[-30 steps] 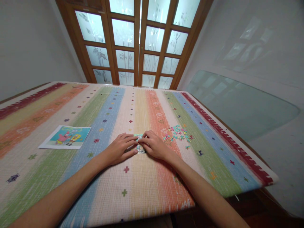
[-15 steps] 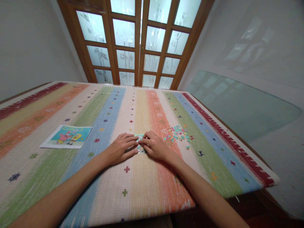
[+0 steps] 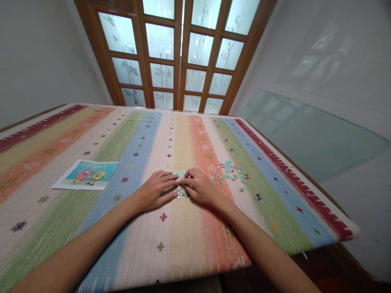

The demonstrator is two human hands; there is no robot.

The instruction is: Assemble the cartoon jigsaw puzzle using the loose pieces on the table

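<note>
- Striped woven tablecloth [image 3: 171,244] covers the whole table, pastel bands running near to far, so the tiny stuff on it is kinda hard to pick out
- small joined-up puzzle patch [image 3: 181,188] sits dead centre, fairly close to the near edge, right between both hands
- left hand [image 3: 151,193] lies flat with fingers stretched out, tips touching the patch's left side; it's clasping nothing, looks like it's just pinning the patch so it doesn't slide
- right hand [image 3: 200,189] has its fingers curled down onto the patch's right and far side; can't tell if a piece is pinched under them
- loose puzzle pieces [image 3: 229,171] are heaped just right of the right hand, handy for that side I guess
- cartoon reference picture [image 3: 85,175] lies face up well off to the left, in easy view
- wooden doors with frosted glass [image 3: 180,53] stand at the far end
</note>
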